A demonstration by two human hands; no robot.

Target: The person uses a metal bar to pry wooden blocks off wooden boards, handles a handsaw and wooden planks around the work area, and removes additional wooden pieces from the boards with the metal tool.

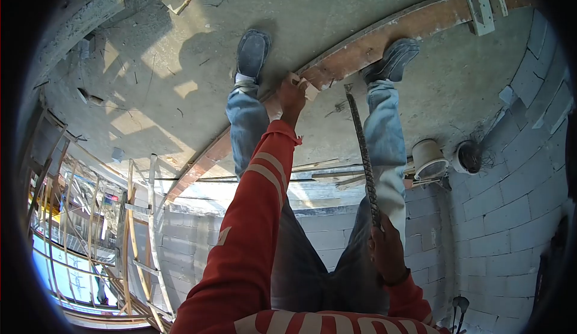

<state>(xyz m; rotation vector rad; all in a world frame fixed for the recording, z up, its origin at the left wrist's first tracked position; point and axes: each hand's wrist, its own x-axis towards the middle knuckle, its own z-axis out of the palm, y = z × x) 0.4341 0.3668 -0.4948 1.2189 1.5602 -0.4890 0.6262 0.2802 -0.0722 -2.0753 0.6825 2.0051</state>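
Nearest to you, your red sweatshirt [240, 256] with pale stripes and lettering was cut off by the lower edge. Your right hand [387, 247] was wrapped closed round the lower end of a long, dark, ribbed steel rod [364, 148], its covered end hidden inside your fist; the rod slanted up in front of your right leg, its far tip free. Your left hand [291, 97] reached further out, fingers curled against a small, pale wooden block [311, 91] beside a long, curved, reddish-brown plank [421, 27]. Your palm was turned from view, so you could not tell whether those fingers pinched the block or merely steadied it. Your left leg and forearm hid part of the plank, and one dark grey shoe [393, 60] stood close by its edge. Farther off, a pale wooden cleat [478, 6] lay across the plank; a whitish bucket [424, 151] sat beside a dark container [467, 157], its contents hard to make out, near the grey block wall [499, 214]. Past the wooden ladder [146, 267], bright glare blurred the poles
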